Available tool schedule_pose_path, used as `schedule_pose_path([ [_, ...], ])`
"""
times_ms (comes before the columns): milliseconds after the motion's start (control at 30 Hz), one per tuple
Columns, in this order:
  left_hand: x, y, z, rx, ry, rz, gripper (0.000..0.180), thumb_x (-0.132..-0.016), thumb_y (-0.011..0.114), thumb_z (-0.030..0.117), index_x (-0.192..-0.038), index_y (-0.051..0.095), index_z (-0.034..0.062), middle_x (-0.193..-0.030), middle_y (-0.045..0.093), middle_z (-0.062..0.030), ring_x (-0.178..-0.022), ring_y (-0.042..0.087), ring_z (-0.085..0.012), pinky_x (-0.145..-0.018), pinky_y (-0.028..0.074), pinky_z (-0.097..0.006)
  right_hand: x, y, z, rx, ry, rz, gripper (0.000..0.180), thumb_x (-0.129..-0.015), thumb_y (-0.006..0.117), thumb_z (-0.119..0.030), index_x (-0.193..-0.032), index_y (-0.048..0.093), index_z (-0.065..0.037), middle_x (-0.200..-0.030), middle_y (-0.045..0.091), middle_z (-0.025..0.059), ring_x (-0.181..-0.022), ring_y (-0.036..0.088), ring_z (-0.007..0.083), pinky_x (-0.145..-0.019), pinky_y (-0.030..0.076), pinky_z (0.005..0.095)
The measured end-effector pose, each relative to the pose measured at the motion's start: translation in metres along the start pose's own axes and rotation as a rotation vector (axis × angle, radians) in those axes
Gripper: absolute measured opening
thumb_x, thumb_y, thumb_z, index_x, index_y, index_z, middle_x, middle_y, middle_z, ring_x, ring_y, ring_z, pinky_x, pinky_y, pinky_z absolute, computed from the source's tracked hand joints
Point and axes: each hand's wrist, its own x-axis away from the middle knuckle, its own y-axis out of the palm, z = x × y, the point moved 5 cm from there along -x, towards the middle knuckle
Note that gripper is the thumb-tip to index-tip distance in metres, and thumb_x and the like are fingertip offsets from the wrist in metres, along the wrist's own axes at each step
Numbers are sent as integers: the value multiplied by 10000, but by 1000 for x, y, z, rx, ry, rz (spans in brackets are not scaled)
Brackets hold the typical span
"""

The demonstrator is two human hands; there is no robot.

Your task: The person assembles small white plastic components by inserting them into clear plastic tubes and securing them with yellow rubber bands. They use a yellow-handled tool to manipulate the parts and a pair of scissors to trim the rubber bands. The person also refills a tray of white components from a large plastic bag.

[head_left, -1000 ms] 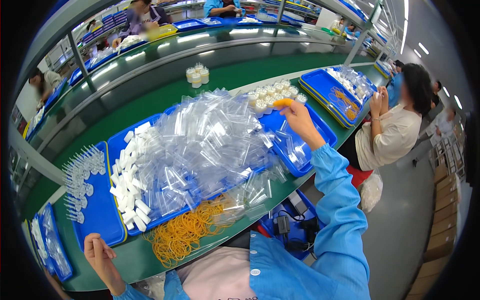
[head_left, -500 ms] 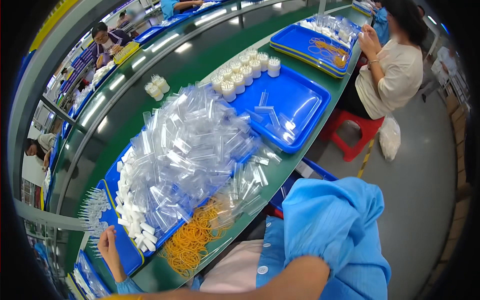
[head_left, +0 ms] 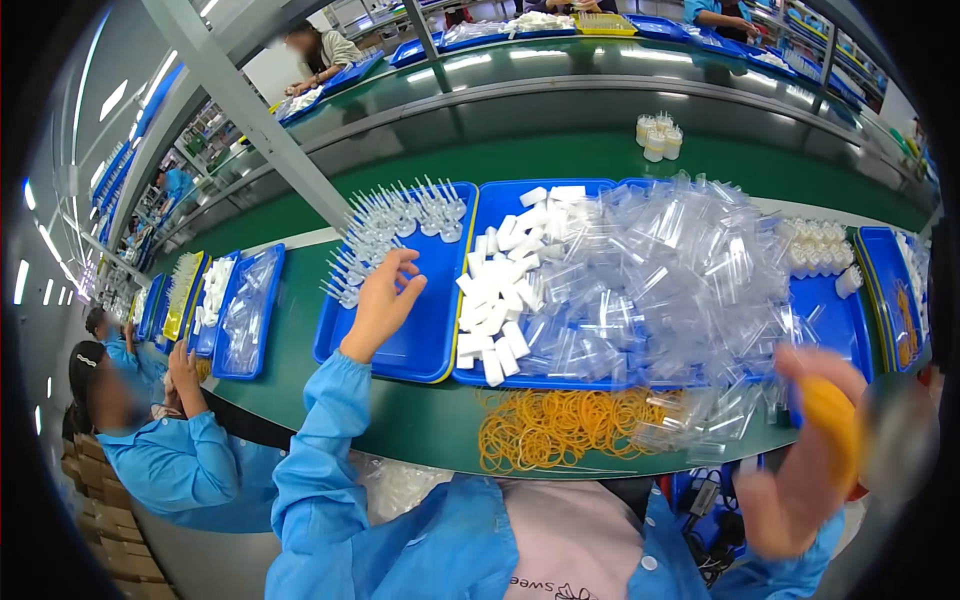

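My left hand [head_left: 378, 305] hovers over a blue tray [head_left: 410, 345] at the near edge of a cluster of clear plastic pieces with thin upright stems [head_left: 400, 220]. Its fingers are slightly bent and apart, and nothing shows between them. At the right, my right hand [head_left: 790, 470] is raised close to the camera and smeared by motion. A yellow-orange patch [head_left: 835, 425] shows on or beside its fingers; I cannot make out what it is. Between the hands lie white blocks [head_left: 495, 300] and a large heap of clear plastic sleeves [head_left: 690, 280] on blue trays.
Orange rubber bands [head_left: 560, 430] lie along the green table's near edge. White bundled cylinders [head_left: 815, 248] stand behind the right-hand tray, and a few more [head_left: 658, 137] farther back. A grey post [head_left: 250, 110] rises beyond the left tray. A co-worker in blue [head_left: 180, 440] sits at left.
The view has swung to the left, so the trays now appear nearer the middle and right. My right hand has come into sight, raised. My left hand is still by the stemmed pieces.
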Motion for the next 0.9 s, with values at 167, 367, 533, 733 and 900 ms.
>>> schedule_pose_path([
  [167, -14, 16, -18, -64, 112, -29, 358, -770, 666, 131, -1105, 560, 62, -959, 620, -127, -863, 608, -280, -746, 489, -361, -67, 85, 42, 47, -300, -332, 163, -725, 670, -94, -855, 588, -39, -959, 585, 128, -889, 536, 316, -818, 432, 387],
  [367, -49, 27, -1, -239, 242, -59, 361, -755, 674, 138, -1090, 557, 75, -939, 594, -117, -886, 584, -304, -735, 481, -406, -109, 232, 127, 432, -120, -659, 82, -746, 609, -104, -811, 659, -95, -839, 650, 121, -908, 592, 292, -801, 441, 416],
  [533, -76, 43, 6, -368, 338, 51, 322, -747, 671, 129, -1049, 565, 95, -915, 570, -111, -893, 576, -321, -723, 474, -426, -85, 292, 166, 741, -108, -822, 217, -733, 594, -61, -940, 653, -91, -900, 646, 120, -948, 589, 270, -853, 393, 491],
  [733, -91, 41, -8, -449, 295, 62, 205, -757, 664, 137, -941, 580, 101, -898, 567, -109, -857, 589, -316, -698, 473, -431, -89, 278, 142, 518, -184, -621, 265, -726, 591, -18, -983, 628, -72, -864, 607, 118, -861, 610, 316, -786, 455, 457],
  [900, -72, 20, 13, -282, 280, 57, 164, -772, 655, 151, -912, 591, 95, -856, 571, -96, -824, 586, -298, -678, 462, -408, -104, 281, 130, 379, -108, -721, 328, -765, 605, -118, -1091, 607, -80, -991, 605, 144, -936, 595, 327, -823, 467, 434],
])
